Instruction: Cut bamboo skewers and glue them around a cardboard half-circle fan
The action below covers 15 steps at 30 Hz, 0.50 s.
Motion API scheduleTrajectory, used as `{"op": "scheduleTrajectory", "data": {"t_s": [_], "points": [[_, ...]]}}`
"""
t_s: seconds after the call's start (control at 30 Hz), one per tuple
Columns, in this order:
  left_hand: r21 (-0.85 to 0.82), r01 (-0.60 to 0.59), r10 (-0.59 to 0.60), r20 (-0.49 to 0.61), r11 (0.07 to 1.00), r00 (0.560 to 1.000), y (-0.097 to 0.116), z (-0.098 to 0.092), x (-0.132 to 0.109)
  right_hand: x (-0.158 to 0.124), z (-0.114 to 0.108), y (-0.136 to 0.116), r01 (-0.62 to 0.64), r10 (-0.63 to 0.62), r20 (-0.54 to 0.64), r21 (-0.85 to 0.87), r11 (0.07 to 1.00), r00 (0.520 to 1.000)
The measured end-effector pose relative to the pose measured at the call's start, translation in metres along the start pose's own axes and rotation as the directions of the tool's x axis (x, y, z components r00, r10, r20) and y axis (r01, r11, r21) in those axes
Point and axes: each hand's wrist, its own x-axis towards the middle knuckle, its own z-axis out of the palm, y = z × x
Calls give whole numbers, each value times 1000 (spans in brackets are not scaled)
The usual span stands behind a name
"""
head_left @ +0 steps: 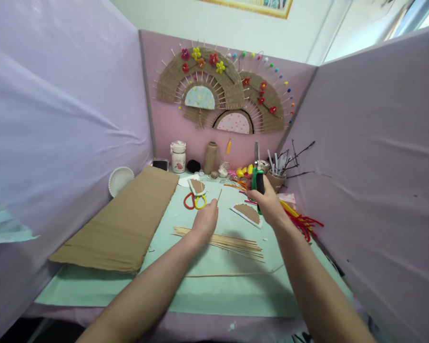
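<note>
My left hand (205, 220) is closed in a pinch on a short thin bamboo stick (219, 194) pointing up and away. Beneath its wrist lies a loose bundle of bamboo sticks (236, 243). My right hand (269, 197) grips what look like pruning shears (254, 180), with green and black handles and a grey metal head pointing up; whether the blades are apart I cannot tell. Between the hands, a half-round cardboard piece with a white edge (247, 214) lies flat. Red-and-yellow-handled scissors (200, 202) rest beyond my left hand, partly under another cardboard piece (197, 186).
A large cardboard sheet (121, 224) covers the left of the green-topped table. At the back stand a white jar (178, 157), a twine spool (210, 158) and a pot of twigs (276, 181). Red pipe cleaners (307, 224) lie right. Decorated fans (200, 71) hang behind.
</note>
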Motion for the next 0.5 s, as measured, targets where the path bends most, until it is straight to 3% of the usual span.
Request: {"op": "scheduleTrajectory", "data": {"t_s": [0.07, 0.17, 0.37, 0.5], "points": [[-1, -7, 7, -3, 1000, 1000, 0, -1, -1, -3, 13, 17, 22, -4, -117, 154, 988, 993], [1, -6, 6, -3, 1000, 1000, 1, -2, -1, -9, 31, 40, 1, 46, -193, 238, 971, 980], [1, 9, -9, -8, 1000, 1000, -1, 0, 2, -19, 47, 72, -39, 82, -145, 280, 959, 986], [-98, -43, 34, -88, 994, 996, -8, -3, 4, -23, 44, 77, -55, 87, -143, 217, 975, 986]]}}
